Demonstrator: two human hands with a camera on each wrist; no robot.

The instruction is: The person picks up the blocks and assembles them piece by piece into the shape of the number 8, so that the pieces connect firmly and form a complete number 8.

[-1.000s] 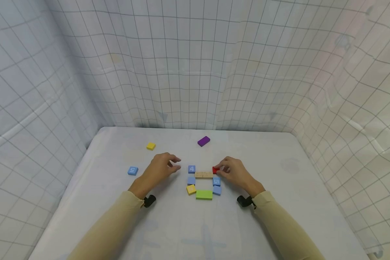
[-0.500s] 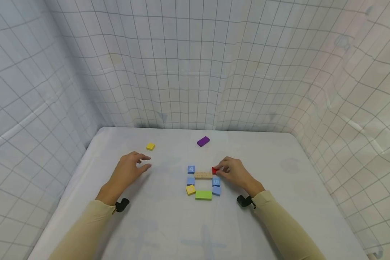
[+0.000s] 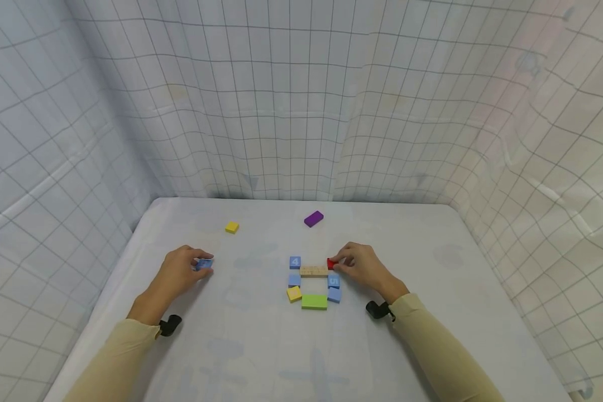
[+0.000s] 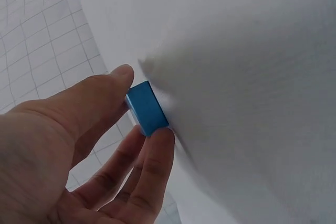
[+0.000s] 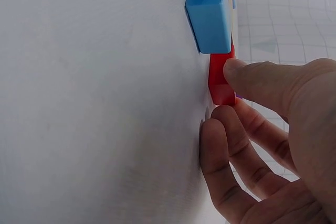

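Observation:
At the left of the table, my left hand (image 3: 181, 269) pinches a blue number block (image 3: 204, 263) between thumb and fingers. The left wrist view shows that blue block (image 4: 147, 108) close up, at or just above the white surface. My right hand (image 3: 362, 267) holds a small red block (image 3: 330, 263), partly hidden by the fingertips. In the right wrist view the thumb lies on the red block (image 5: 221, 77), which sits against a blue block (image 5: 210, 19). A wooden block (image 3: 314, 271) lies to its left, between it and a blue block marked 4 (image 3: 295, 262).
A green block (image 3: 314, 302) forms the near side of the arrangement. A yellow block (image 3: 294, 294) lies at its near left corner, a plain blue block (image 3: 334, 295) at the near right. Farther back lie a purple block (image 3: 314, 219) and another yellow block (image 3: 232, 227).
My left hand has moved left from beside the arrangement and taken hold of the blue number block lying there. My right hand stays at the red block.

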